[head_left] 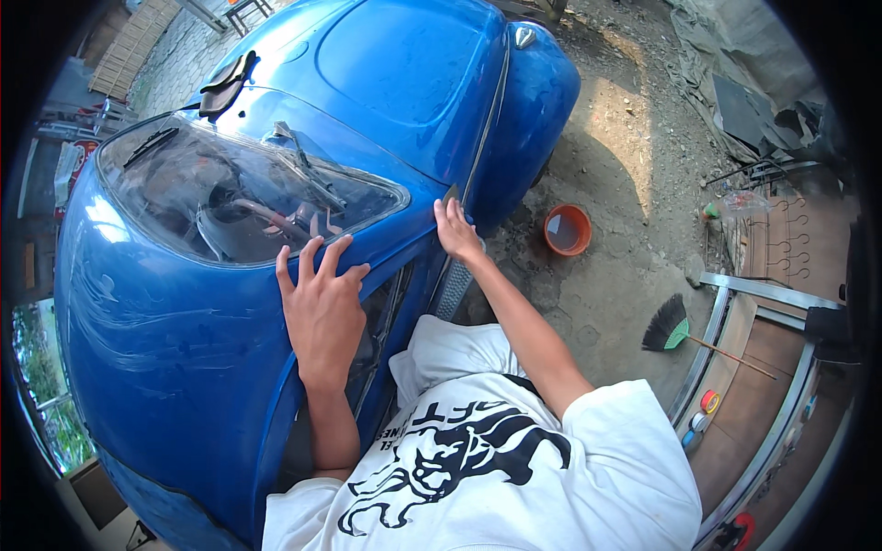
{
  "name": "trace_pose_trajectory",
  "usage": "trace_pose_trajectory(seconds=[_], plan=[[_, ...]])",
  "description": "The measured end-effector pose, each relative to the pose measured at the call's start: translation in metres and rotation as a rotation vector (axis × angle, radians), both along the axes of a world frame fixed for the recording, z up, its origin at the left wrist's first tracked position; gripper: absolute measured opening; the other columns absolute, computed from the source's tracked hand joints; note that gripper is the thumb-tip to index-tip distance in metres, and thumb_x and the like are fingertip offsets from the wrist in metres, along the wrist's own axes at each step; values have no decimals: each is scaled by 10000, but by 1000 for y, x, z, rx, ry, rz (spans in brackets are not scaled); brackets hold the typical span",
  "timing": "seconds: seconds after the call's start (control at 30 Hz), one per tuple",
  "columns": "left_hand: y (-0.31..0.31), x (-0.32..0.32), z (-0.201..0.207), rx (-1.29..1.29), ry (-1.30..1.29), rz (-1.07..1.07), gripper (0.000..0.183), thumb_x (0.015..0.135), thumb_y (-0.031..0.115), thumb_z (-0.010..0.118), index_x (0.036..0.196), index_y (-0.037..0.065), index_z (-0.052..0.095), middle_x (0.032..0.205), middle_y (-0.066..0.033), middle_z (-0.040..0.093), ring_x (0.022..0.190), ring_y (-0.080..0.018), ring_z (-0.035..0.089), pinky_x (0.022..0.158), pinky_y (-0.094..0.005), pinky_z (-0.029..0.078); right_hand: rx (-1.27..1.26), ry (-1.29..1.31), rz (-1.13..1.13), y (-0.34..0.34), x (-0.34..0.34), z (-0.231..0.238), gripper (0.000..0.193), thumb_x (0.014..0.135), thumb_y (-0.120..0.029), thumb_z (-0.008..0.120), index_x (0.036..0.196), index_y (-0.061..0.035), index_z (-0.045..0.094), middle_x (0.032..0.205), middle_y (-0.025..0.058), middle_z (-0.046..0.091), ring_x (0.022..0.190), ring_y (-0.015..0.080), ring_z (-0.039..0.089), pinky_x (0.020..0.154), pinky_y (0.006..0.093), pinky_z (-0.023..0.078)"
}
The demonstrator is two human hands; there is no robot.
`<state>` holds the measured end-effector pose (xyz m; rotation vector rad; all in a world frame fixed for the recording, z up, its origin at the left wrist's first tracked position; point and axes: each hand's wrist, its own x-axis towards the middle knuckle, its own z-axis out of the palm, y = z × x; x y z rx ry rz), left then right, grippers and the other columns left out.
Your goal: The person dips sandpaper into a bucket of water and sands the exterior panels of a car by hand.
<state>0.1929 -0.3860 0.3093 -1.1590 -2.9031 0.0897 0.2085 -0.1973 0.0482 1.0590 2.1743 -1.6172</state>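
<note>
A blue car with rounded panels fills the left and middle of the view, its windshield just ahead of my left hand. My left hand rests with fingers spread on the roof edge by the windshield's lower corner, holding nothing. Farther forward, my right hand presses on the blue panel beside the windshield pillar. From under its fingertips pokes a small, flat, brownish-grey piece that looks like sandpaper. Most of that piece is hidden by the fingers. Pale streaks mark the roof.
An orange bucket with liquid stands on the ground right of the car. A broom with black bristles leans by a metal-framed panel at the right. A dark brown pouch lies on the car ahead of the windshield.
</note>
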Motion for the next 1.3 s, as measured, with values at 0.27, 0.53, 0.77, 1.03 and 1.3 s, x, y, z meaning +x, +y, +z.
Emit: trace_pose_trajectory(seconds=[0.27, 0.53, 0.77, 1.03, 1.3], plan=[[3, 2, 1, -24, -19, 5, 244, 774, 81, 704, 977, 196, 774, 1297, 37, 593, 1273, -214, 478, 1169, -479, 212, -25, 25, 31, -4, 5, 7, 919, 945, -716, 142, 1555, -30, 92, 1634, 147, 81, 1513, 284, 44, 1204, 508, 59], [4, 2, 1, 7, -17, 17, 236, 769, 71, 706, 960, 190, 776, 1284, 38, 601, 1267, -212, 485, 1160, -462, 233, -5, 66, 106, -12, 15, 24, 930, 940, -724, 174, 1556, -33, 86, 1635, 146, 69, 1511, 293, 57, 1205, 511, 83], [1, 1, -4, 42, -26, 26, 239, 745, 60, 722, 943, 179, 780, 1276, 40, 607, 1257, -208, 493, 1141, -458, 249, 1, 114, 169, -15, 11, 22, 964, 928, -744, 170, 1549, -10, 89, 1625, 179, 83, 1509, 290, 71, 1202, 514, 122], [1, 1, -4, 29, -18, 18, 223, 751, 66, 723, 937, 173, 783, 1273, 35, 610, 1255, -212, 493, 1142, -459, 247, 2, 211, 159, -8, -1, 5, 791, 986, -650, 179, 1567, -115, 133, 1637, 115, 82, 1508, 264, 95, 1219, 416, 131], [1, 1, -5, 44, -1, -2, 202, 767, 91, 722, 938, 179, 783, 1270, 34, 613, 1251, -216, 496, 1144, -463, 245, -29, 329, 175, -9, -3, 13, 739, 997, -629, 183, 1550, -142, 240, 1628, 89, 165, 1500, 256, 154, 1203, 501, 144]])
